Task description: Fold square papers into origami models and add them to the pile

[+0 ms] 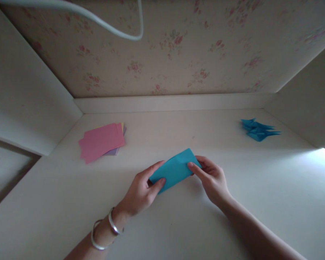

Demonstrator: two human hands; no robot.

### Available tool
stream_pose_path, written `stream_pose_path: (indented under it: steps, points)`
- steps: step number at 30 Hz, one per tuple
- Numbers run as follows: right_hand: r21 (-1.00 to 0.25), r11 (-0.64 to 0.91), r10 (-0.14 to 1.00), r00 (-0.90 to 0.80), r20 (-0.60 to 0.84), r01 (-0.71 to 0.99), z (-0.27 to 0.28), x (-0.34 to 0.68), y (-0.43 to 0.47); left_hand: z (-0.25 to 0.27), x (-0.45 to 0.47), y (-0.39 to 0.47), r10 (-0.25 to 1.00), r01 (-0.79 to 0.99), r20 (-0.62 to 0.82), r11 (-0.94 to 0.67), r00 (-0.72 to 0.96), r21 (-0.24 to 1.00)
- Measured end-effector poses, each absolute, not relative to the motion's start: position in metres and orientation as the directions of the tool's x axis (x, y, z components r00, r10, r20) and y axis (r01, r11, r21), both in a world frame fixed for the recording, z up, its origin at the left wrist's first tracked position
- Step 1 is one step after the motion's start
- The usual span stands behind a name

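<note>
A blue sheet of paper (176,169), folded into a rectangle, is held tilted above the white tabletop (162,224). My left hand (144,189) grips its left end, thumb on the front face and fingers along the top edge and behind. At the right end my right hand (209,177) pinches the paper, its thumb on the front and the other fingers behind, partly hidden. Two silver bangles (114,222) circle my left wrist.
Pink paper sheets (104,141) lie stacked at the back left, with purple and yellow edges beneath. Several folded blue paper figures (257,129) sit at the back right. A white cable (105,25) hangs before the floral wall (176,65); white panels flank the table.
</note>
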State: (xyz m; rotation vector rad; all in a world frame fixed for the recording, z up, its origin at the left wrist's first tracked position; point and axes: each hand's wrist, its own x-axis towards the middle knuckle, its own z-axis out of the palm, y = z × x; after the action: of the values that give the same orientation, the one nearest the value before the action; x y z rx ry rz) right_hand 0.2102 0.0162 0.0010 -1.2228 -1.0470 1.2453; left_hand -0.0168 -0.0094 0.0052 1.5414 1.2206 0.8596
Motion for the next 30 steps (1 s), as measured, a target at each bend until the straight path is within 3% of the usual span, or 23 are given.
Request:
stream_pose_path:
  steps: [14, 30]
  points:
    - [-0.995, -0.099, 0.99, 0.103, -0.096, 0.02, -0.002, 0.2122, 0.0175, 0.0072, -0.0136, -0.007, 0.964, 0.438, 0.046, -0.16, 0.261, 0.885]
    - [-0.99, -0.098, 0.982, 0.169, -0.08, 0.1, -0.0009, 0.2152, 0.0214, 0.0023, -0.0143, -0.0041, 0.94, 0.484, 0.132, -0.278, 0.315, 0.83]
